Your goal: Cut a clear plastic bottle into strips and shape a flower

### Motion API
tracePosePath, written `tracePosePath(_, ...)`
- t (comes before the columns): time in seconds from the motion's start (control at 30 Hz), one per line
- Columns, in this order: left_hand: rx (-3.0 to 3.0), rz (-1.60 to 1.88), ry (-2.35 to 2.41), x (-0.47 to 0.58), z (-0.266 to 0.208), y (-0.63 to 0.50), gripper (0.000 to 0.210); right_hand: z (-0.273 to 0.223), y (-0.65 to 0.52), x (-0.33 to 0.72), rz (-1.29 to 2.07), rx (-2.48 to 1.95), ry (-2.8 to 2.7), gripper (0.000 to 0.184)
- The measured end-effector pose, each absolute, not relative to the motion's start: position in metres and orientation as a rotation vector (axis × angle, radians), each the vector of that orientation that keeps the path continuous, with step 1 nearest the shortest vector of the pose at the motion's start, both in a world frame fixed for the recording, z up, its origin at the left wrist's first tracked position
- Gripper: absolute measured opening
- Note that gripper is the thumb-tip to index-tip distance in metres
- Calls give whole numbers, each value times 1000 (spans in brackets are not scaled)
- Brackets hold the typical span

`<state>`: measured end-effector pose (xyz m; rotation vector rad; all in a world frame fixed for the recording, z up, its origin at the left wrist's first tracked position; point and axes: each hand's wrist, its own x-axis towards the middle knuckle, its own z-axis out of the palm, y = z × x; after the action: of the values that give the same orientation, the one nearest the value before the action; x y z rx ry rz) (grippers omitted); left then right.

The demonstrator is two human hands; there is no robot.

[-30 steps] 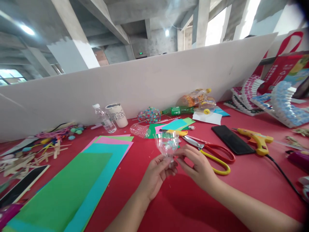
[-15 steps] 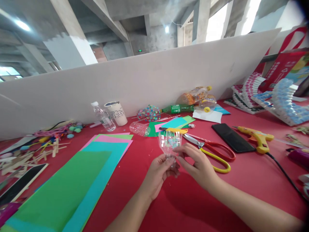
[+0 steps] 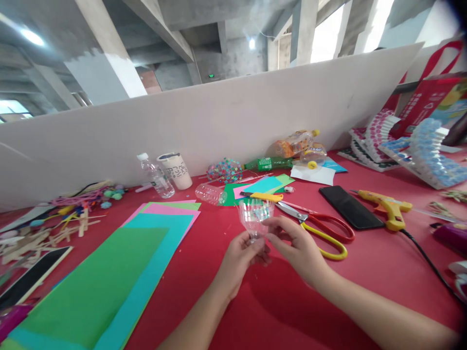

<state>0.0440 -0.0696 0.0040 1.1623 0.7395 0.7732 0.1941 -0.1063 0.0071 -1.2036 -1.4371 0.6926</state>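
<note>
The cut-off top of a clear plastic bottle [image 3: 252, 216] stands upright over the table, neck down, its wall slit into strips that flare at the rim. My left hand [image 3: 243, 257] is closed around the neck. On the other side, my right hand [image 3: 294, 243] has thumb and index finger pinched against the bottle top's lower wall. Just beyond, a yellow utility knife [image 3: 266, 197] lies on the table. Scissors [image 3: 317, 228] with one red and one yellow handle lie close to my right hand.
Stacked coloured paper [image 3: 109, 267] covers the left side, near craft sticks [image 3: 83, 223]. Right of the scissors are a black phone [image 3: 352, 207] and a yellow glue gun [image 3: 392, 206] with a cord. Several bottles, including a green one [image 3: 270, 164], line the white partition [image 3: 219, 116].
The bottle top has shifted and tipped very slightly in my hands. Both hands keep nearly the same place and grip.
</note>
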Motion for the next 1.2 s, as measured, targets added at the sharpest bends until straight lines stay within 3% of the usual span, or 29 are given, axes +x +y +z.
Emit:
tracePosePath(0.3,1113,718,729,45,7,-73,20,11,-108,196,694,-1181,-1514,3)
tracePosePath(1.2,1078,688,685,43,10,-75,16,11,-104,201,480,-1145,-1695,13)
